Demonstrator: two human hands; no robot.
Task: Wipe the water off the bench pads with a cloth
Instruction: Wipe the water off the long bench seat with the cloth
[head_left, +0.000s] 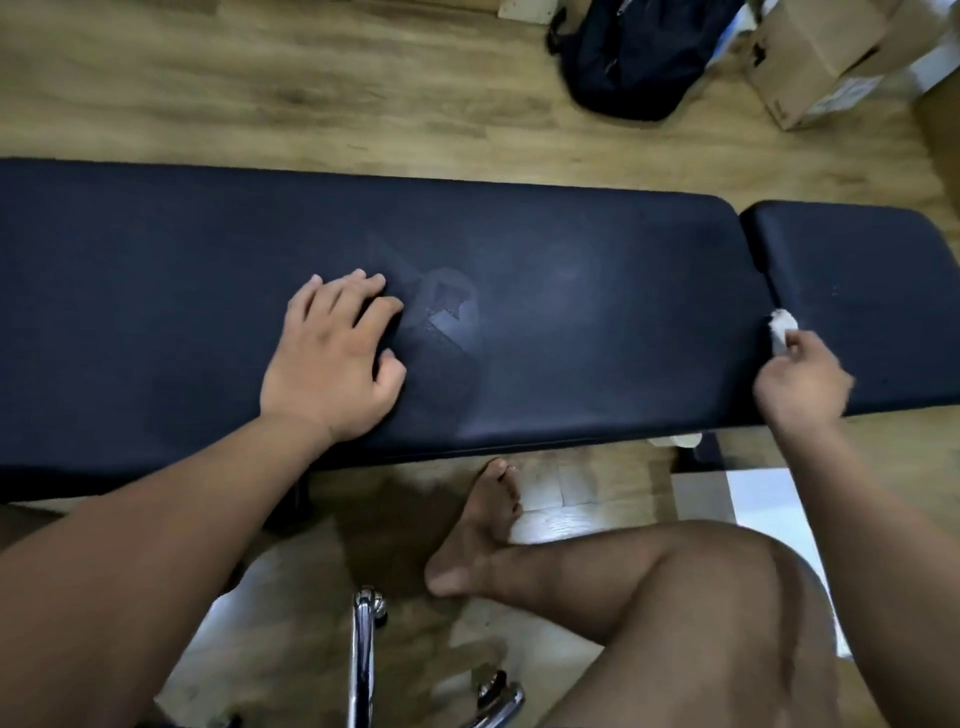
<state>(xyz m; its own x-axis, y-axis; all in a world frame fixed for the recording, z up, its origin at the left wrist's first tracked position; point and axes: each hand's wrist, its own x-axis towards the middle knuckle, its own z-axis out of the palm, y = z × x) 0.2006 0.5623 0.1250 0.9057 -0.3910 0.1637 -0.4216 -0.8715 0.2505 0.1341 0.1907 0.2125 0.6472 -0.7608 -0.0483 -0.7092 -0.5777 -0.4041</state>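
Observation:
A long black bench pad stretches across the view, with a shorter black pad to its right across a narrow gap. A faint damp smear shows on the long pad's middle. My left hand lies flat on the long pad, fingers spread, just left of the smear. My right hand is closed on a small white cloth, whose tip presses at the gap between the two pads. Most of the cloth is hidden in my fist.
Beyond the bench on the wooden floor lie a dark backpack and a cardboard box. My bare leg and foot are bent in front of the bench. A chrome chair base stands near the bottom edge.

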